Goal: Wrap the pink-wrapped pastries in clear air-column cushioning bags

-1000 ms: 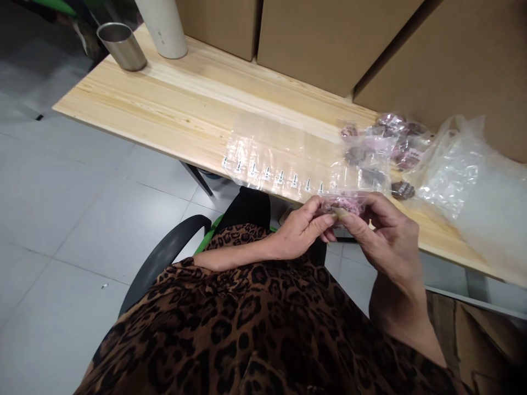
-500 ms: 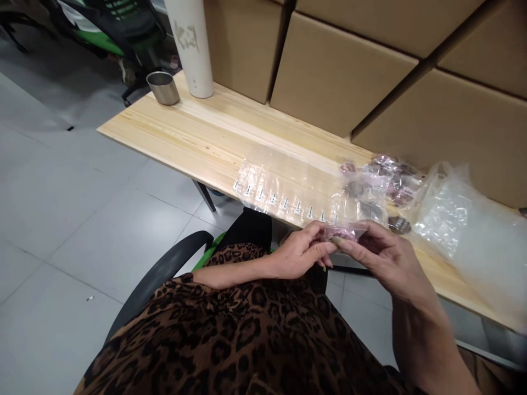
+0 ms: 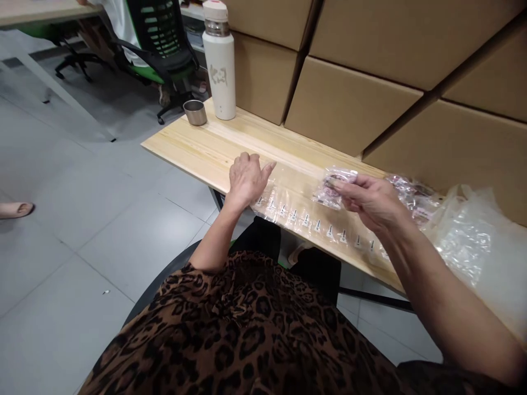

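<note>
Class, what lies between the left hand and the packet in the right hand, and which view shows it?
In the head view, a row of clear plastic bags with small dark marks lies on the table between the left hand and the packet.

A leopard-print top [image 3: 255, 334] is draping loosely — black rosettes are dotting a brown ground — and its left sleeve [image 3: 191, 274] is leaving the left forearm [image 3: 217, 236] bare (the cloth is creasing nearby). Black trousers [image 3: 265, 238] are showing by the front edge of the bench [image 3: 177, 145].
</note>
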`<action>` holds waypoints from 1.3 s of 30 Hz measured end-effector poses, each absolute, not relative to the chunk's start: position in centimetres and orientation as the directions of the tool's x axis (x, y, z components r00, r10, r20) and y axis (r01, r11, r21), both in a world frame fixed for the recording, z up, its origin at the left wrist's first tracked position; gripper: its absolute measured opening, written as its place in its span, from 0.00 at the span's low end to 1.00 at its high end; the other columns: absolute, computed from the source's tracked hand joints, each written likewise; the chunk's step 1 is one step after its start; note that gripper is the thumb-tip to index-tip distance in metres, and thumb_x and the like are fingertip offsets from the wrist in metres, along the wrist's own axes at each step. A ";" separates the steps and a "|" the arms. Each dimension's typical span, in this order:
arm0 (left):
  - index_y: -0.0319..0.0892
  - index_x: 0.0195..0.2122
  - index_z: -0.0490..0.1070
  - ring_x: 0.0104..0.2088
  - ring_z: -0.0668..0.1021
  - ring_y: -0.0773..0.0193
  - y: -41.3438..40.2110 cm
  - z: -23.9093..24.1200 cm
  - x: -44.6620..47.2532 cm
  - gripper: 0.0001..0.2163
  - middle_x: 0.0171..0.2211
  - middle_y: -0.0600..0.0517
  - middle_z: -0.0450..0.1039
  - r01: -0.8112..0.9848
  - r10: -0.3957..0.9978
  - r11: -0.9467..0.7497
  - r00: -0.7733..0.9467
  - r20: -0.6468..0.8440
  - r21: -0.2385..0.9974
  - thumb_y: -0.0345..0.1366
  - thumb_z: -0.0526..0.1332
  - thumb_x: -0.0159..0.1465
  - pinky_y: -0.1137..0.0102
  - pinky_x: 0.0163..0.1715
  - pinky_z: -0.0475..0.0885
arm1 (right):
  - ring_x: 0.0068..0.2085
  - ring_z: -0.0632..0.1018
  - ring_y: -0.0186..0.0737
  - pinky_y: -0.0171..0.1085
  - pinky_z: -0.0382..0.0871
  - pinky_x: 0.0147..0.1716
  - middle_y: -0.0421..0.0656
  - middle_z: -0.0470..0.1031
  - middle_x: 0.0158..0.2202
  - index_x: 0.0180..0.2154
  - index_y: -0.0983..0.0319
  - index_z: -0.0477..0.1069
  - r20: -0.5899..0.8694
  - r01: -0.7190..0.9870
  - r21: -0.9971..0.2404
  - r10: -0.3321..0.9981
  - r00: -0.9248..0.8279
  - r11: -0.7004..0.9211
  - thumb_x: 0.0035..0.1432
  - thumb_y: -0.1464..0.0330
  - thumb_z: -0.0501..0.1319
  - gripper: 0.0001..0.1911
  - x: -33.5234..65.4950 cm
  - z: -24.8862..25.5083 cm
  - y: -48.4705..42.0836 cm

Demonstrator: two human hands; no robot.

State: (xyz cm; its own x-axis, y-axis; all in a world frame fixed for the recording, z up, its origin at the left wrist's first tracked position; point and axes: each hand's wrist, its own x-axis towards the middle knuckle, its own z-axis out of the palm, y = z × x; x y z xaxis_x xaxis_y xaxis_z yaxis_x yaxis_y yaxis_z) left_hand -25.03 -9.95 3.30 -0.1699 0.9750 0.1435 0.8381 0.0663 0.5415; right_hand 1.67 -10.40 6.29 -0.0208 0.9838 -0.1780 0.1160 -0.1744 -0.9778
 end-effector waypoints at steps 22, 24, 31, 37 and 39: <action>0.41 0.41 0.68 0.24 0.79 0.68 -7.4 4.2 -22.6 0.15 0.32 0.50 0.79 -0.100 0.952 0.263 0.186 -0.242 0.960 0.49 0.62 0.75 0.73 0.28 0.70 | 0.15 0.62 0.27 0.29 0.48 0.11 0.40 0.66 0.15 0.22 0.64 0.70 -0.472 0.114 -0.877 0.881 -0.025 -0.466 0.55 0.80 0.71 0.16 -3.8 4.6 -6.2; 0.40 0.44 0.68 0.25 0.81 0.66 -7.2 4.2 -22.2 0.11 0.30 0.50 0.80 -0.173 0.935 0.334 0.184 -0.303 0.927 0.44 0.60 0.76 0.72 0.29 0.72 | 0.15 0.62 0.27 0.28 0.48 0.11 0.39 0.65 0.15 0.21 0.63 0.69 -0.470 0.093 -0.880 0.882 -0.030 -0.466 0.54 0.81 0.71 0.16 -3.7 4.4 -6.2; 0.37 0.34 0.73 0.18 0.68 0.76 -6.3 1.8 -20.4 0.06 0.21 0.59 0.70 -0.017 0.954 0.256 0.168 -0.250 0.967 0.21 0.65 0.66 0.78 0.23 0.62 | 0.15 0.63 0.26 0.26 0.46 0.11 0.38 0.64 0.15 0.22 0.64 0.69 -0.455 0.025 -0.890 0.886 -0.083 -0.455 0.51 0.77 0.76 0.18 -3.2 3.8 -6.2; 0.40 0.31 0.69 0.24 0.69 0.75 -6.8 2.3 -19.5 0.10 0.24 0.60 0.69 -0.100 0.983 0.114 0.153 -0.098 0.988 0.26 0.66 0.68 0.77 0.28 0.64 | 0.17 0.63 0.24 0.26 0.45 0.14 0.36 0.65 0.18 0.23 0.63 0.65 -0.426 -0.068 -0.896 0.894 -0.142 -0.438 0.49 0.76 0.79 0.22 -2.0 3.1 -6.5; 0.41 0.31 0.67 0.25 0.70 0.73 -6.9 2.5 -19.3 0.12 0.24 0.60 0.69 -0.140 0.977 0.159 0.165 -0.135 0.977 0.30 0.68 0.69 0.76 0.29 0.64 | 0.18 0.64 0.24 0.26 0.46 0.15 0.37 0.66 0.19 0.24 0.62 0.64 -0.415 -0.080 -0.898 0.893 -0.173 -0.433 0.50 0.75 0.79 0.23 -1.7 3.0 -6.5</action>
